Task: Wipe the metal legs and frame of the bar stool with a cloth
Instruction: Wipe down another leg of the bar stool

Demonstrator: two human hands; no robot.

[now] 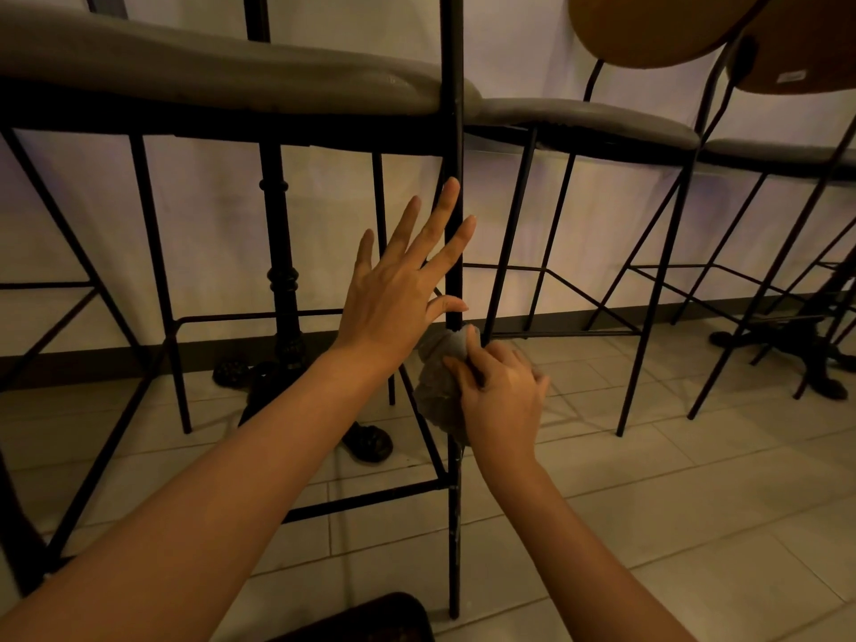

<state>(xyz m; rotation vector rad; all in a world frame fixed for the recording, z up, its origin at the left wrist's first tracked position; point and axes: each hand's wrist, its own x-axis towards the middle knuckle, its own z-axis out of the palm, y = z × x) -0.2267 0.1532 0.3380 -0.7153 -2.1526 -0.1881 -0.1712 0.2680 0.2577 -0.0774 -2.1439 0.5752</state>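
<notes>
The room is dim and warm-toned around my arms. The pale wall (pixel 602 215) behind glows softly, turning the stool legs (pixel 454 252) into dark silhouettes. Faint shadows cross the floor tiles (pixel 695 479). Straight lines bow toward the edges, and my right hand (pixel 505 391) looks slightly blurred.

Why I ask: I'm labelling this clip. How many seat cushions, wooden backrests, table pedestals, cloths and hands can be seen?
Grey seat cushions: 3
Round wooden backrests: 2
Black table pedestals: 2
Cloth: 1
Hands, left hand and right hand: 2
Total: 10
</notes>
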